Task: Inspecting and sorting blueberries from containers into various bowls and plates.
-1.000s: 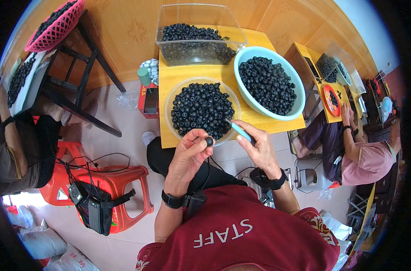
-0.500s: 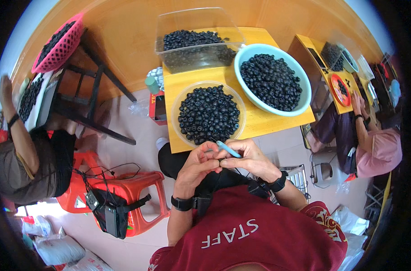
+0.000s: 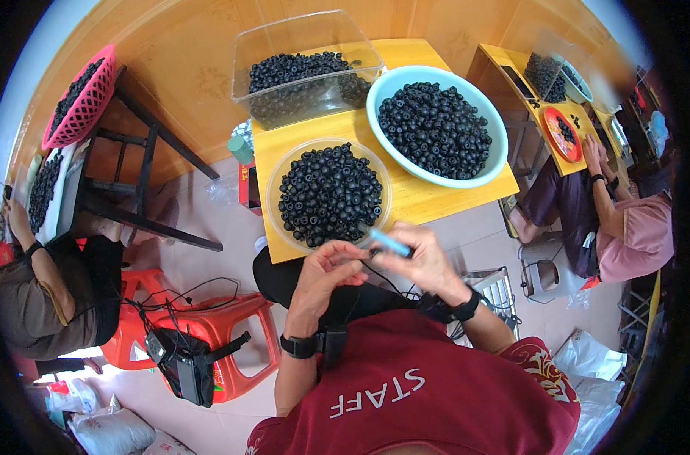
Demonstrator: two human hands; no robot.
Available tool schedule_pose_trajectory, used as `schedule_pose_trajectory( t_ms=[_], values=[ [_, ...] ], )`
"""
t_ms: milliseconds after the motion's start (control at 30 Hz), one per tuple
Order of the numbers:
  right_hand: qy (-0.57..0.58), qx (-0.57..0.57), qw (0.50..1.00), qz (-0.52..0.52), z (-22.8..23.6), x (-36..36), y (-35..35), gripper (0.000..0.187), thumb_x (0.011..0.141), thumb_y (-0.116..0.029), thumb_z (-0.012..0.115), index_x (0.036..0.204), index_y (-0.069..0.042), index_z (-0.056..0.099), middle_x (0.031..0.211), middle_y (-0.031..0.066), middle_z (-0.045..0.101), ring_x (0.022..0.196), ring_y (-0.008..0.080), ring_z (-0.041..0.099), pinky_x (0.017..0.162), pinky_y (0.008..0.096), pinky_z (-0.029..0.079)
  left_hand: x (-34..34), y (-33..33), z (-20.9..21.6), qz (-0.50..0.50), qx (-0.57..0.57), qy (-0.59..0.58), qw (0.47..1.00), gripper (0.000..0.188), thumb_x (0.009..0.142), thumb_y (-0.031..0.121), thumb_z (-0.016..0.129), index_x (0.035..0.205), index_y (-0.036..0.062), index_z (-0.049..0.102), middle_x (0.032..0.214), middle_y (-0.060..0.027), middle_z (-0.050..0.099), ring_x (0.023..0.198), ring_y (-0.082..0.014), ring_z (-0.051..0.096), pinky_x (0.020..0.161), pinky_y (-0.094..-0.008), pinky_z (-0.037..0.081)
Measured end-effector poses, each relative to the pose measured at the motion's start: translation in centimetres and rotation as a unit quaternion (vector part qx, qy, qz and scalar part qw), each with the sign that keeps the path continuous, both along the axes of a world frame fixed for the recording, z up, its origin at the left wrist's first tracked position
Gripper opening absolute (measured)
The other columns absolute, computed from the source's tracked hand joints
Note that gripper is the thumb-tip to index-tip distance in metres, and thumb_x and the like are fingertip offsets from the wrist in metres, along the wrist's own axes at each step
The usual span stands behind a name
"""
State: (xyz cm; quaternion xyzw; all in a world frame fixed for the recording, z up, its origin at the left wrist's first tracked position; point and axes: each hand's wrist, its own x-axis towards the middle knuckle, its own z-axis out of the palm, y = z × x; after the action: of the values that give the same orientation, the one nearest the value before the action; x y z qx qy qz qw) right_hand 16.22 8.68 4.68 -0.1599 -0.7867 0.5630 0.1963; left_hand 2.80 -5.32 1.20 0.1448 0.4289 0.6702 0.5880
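my right hand (image 3: 422,262) is wrapped around a light-blue tool (image 3: 390,242). my left hand (image 3: 323,277) sits half-curled beside it, whether pinching anything i cannot tell. dark round pieces (image 3: 330,193) lie heaped in the clear round bowl (image 3: 288,157).

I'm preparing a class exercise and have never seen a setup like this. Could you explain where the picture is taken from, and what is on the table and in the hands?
There is no robot: a person works with two bare hands. A wide fisheye camera on the head looks down, so straight edges bend. On the yellow wooden table stand a round, clear plastic dish, a round, pale-blue basin and a rectangular, clear plastic box, all holding small, round, black pieces. The right hand grips a slim, light-blue-handled tool. The left hand is close beside it, fingers bent; blur hides whether it pinches a piece.
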Motion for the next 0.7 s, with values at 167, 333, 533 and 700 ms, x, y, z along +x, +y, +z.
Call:
schedule_pose_trajectory(
  t_ms=[167,333,533,700],
  values=[
    [0.003,0.134,0.965,-0.227,1.0,0.9,8.0,0.019,0.072,-0.005,0.065,0.091,-0.003,0.066,0.074,0.0055,0.059,0.069,0.0141,0.054,0.065,0.0284,0.044,-2.9,-0.4,-0.8,0.144,-0.087,0.228,0.959,0.018,0.077,0.008,0.065,0.094,0.0013,0.061,0.089,-0.0063,0.065,0.072,-0.0140,0.062,0.064,-0.0248,0.049],
    [-0.053,0.340,0.887,-0.308,1.9,0.5,10.7,0.033,0.070,-0.002,0.065,0.102,-0.002,0.060,0.080,0.0134,0.058,0.069,0.0268,0.057,0.065,0.0338,0.045,-5.6,1.0,-2.2,0.205,-0.120,0.414,0.879,0.013,0.075,0.001,0.065,0.088,-0.0012,0.062,0.081,-0.0055,0.065,0.067,-0.0116,0.061,0.060,-0.0240,0.049],
    [-0.006,0.293,0.913,-0.284,-1.2,0.8,7.3,0.022,0.073,0.000,0.062,0.095,-0.002,0.064,0.076,0.0135,0.060,0.067,0.0270,0.058,0.060,0.0337,0.045,-4.6,6.3,-1.2,0.200,-0.054,0.632,0.747,0.018,0.071,0.002,0.064,0.089,0.0014,0.063,0.081,-0.0089,0.062,0.074,-0.0192,0.060,0.068,-0.0279,0.047],
    [-0.010,0.265,0.931,-0.251,-4.3,0.8,5.7,0.016,0.072,-0.002,0.060,0.087,-0.003,0.064,0.078,0.0154,0.060,0.070,0.0314,0.059,0.062,0.0391,0.047,-4.7,9.5,-2.9,0.141,-0.166,0.747,0.629,0.022,0.071,0.019,0.067,0.086,0.0057,0.058,0.083,-0.0140,0.060,0.079,-0.0333,0.057,0.070,-0.0412,0.045]
  ],
)
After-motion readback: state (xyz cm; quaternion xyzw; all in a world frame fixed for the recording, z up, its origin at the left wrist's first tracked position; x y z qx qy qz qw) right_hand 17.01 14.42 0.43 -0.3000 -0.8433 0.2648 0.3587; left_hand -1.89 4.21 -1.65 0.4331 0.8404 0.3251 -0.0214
